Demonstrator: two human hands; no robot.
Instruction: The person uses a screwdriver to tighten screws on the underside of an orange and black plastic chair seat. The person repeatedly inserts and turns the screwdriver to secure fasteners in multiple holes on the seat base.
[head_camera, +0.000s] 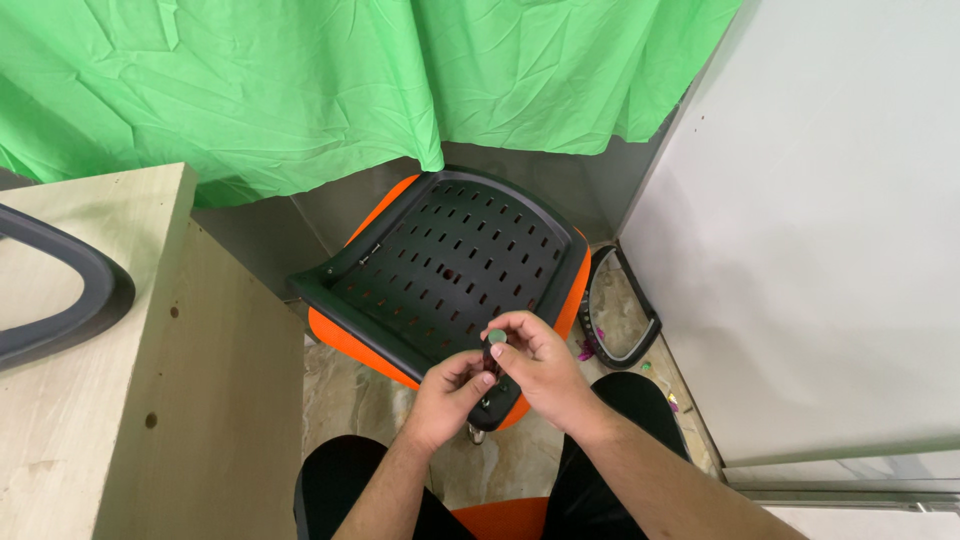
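A black perforated plastic chair shell (450, 270) with an orange underside leans on the floor in front of me, tilted toward my knees. Both hands meet at its near lower edge. My right hand (540, 365) pinches a small round grey-green knob (496, 337) between thumb and fingers. My left hand (450, 392) closes its fingertips on a small dark fitting (492, 385) just below the knob, at the shell's edge. Exactly what the fitting is stays hidden by my fingers.
A light wooden cabinet (200, 400) stands at the left with a dark grey armrest loop (60, 300) on top. Another black armrest loop (620, 310) lies on the floor by the white wall panel (820, 250). Green cloth (350, 80) hangs behind.
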